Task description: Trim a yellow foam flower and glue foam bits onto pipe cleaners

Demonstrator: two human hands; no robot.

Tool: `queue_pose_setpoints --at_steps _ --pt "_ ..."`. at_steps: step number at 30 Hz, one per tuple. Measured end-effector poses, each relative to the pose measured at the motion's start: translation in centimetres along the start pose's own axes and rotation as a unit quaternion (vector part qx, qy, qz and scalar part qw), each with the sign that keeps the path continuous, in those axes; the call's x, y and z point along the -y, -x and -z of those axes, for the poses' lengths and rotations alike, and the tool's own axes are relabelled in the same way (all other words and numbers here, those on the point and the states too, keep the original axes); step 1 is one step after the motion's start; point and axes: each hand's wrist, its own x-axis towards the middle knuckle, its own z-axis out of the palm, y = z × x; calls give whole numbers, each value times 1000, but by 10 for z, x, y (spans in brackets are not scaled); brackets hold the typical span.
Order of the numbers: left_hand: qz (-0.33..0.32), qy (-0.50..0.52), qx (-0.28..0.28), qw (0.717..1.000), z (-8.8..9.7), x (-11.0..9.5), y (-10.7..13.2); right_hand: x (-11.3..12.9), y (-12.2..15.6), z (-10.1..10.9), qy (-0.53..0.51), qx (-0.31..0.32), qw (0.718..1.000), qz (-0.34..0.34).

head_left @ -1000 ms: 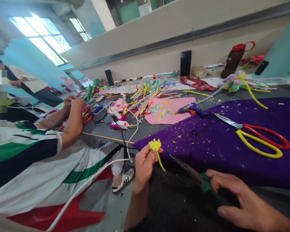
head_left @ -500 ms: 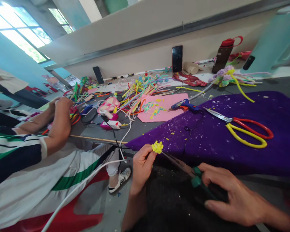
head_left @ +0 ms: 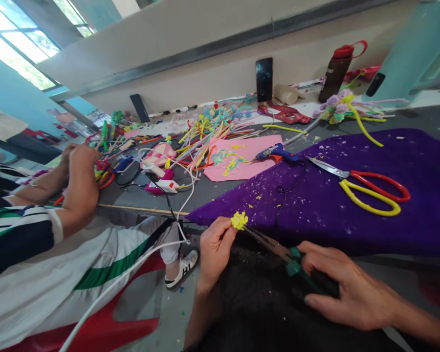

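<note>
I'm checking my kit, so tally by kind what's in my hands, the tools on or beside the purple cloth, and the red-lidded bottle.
Scissors: 2 (green-handled pair in the right hand, red-and-yellow-handled pair on the purple cloth)
Yellow tuft: 1 (left hand)
Glue gun: 1
Bottle: 1
Total: 5

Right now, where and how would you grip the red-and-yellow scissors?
I'd take the looped handles, reaching in from the near right: the scissors lie flat on the purple cloth, handles toward the right, blades pointing away to the left. The right hand holds the green tool, so it would likely need freeing first.
</note>
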Motion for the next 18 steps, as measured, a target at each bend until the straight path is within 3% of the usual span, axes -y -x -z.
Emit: queue_pose_setpoints --at_steps 18 --pt "-47 -67 -1 997 -2 2 -1 -1 4 2 12 -5 1000 -14"
